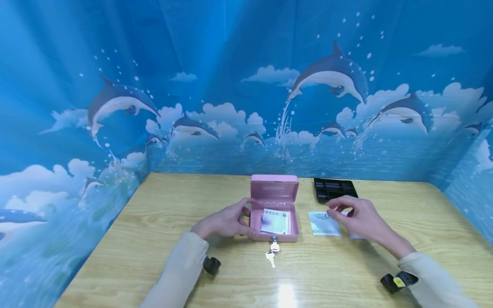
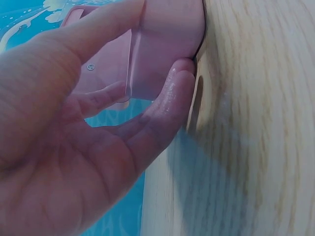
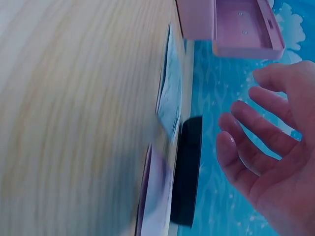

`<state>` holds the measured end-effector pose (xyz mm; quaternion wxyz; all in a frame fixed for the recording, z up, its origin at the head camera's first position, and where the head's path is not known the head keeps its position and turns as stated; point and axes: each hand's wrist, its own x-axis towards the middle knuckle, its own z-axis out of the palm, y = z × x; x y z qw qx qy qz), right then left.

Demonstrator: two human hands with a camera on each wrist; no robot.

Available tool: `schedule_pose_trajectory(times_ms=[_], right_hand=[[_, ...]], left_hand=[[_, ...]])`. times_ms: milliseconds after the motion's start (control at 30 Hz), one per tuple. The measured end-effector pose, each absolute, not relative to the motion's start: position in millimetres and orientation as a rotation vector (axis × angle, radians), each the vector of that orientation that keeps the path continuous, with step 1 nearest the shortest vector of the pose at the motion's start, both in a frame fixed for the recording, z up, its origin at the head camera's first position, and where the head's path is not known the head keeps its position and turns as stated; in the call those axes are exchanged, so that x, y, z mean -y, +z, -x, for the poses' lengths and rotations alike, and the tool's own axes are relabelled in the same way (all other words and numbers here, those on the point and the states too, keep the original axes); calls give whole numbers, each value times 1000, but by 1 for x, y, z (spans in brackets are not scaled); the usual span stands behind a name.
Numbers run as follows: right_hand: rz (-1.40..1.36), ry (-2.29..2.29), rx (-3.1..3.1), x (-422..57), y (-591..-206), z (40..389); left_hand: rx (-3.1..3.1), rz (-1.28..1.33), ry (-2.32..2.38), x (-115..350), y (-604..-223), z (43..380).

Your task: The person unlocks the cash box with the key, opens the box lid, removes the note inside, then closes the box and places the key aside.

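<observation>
A pink cash box (image 1: 256,220) stands on the table with its lid (image 1: 274,190) raised. Several banknotes (image 1: 275,220) lie inside it. My left hand (image 1: 227,220) holds the box by its left side, thumb towards the front corner and fingers along the side, also seen in the left wrist view. My right hand (image 1: 356,216) hovers over the loose notes, fingers relaxed and holding nothing. Just left of it lies a pale blue banknote (image 1: 322,226); a purple banknote (image 3: 156,196) lies partly hidden beneath it in the head view.
Two keys on a ring (image 1: 272,252) hang from the lock at the front of the box. Behind the right hand lies a black tray (image 1: 335,188). A blue dolphin-print curtain (image 1: 231,85) rises behind the wooden table (image 1: 161,205).
</observation>
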<state>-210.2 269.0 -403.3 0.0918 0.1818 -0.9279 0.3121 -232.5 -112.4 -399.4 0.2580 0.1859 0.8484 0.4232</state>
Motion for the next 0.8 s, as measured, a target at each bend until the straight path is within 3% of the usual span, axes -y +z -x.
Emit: schedule_pose_trajectory(times_ms=[800], right_hand=[[-805,1089,2764,-205,-410,216]], left_hand=[[-2302,-497,1143,113,-402,235]])
